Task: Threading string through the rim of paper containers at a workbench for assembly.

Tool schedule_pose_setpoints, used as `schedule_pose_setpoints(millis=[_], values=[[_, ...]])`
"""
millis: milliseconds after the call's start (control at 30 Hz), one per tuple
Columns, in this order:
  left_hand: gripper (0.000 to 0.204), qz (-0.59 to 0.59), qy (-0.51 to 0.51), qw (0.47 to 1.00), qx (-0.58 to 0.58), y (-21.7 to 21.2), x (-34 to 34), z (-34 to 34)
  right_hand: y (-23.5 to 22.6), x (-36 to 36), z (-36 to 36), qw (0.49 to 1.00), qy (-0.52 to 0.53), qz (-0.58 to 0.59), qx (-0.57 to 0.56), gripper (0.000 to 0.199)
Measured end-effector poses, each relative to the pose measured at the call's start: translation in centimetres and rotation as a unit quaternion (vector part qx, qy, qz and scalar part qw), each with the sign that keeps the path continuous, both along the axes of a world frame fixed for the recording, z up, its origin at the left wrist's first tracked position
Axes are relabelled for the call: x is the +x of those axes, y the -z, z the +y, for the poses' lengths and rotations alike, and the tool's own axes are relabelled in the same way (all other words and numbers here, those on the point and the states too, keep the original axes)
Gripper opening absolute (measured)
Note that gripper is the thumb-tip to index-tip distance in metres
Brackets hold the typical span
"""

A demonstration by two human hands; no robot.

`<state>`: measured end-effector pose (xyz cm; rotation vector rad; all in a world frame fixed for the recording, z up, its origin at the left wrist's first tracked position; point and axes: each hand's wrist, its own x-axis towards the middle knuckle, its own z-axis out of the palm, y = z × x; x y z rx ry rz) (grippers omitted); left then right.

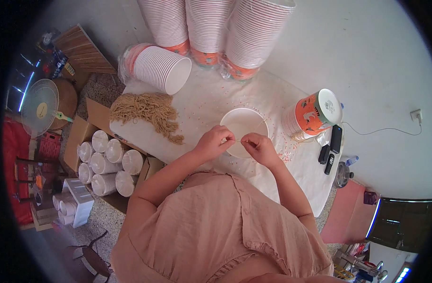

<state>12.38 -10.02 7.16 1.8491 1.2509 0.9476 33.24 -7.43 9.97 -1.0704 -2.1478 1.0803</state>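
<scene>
In front of me a white paper bucket [237,121] stands on the cloth-covered table, its mouth facing up. Over its near rim, my left hand [217,142] and my right hand [260,147] are close together, each with fingertips pinched on a thin light string [237,141]. Part of the string seems to run over the bucket; the fingers hide its ends. Left of the bucket lies a heap of tan twine [147,113]. To the right, a stack of orange-and-green printed buckets [313,113] rests upside down.
Tall stacks of white paper buckets [206,28] line the wall; another stack [161,68] lies on its side. Tiny orange bits dot the white cloth [204,96]. Small black devices [336,139] sit at the right edge. An open carton [113,200] of wrapped cups stands left, near a fan [42,108].
</scene>
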Motion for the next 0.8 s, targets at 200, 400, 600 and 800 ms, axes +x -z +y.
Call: schedule_pose_setpoints(millis=[200,400,600,800], values=[[0.008,0.024,-0.011,0.999,0.045,-0.8,-0.9,-0.9,-0.9,-0.8,0.3,0.985,-0.040,-0.031,0.163,0.004],[0.009,-0.004,-0.013,1.000,0.022,-0.3,-0.7,-1.0,-1.4,-1.1,0.3,0.978,-0.053,-0.041,0.197,0.005],[0.008,-0.026,-0.009,1.000,-0.007,0.0,-0.4,-1.1,-1.6,-1.1,0.1,0.969,-0.049,-0.054,0.236,0.007],[0.009,-0.032,-0.031,0.999,0.006,1.0,-1.5,-1.3,-3.0,0.6,0.8,0.964,0.018,-0.033,0.265,0.010]])
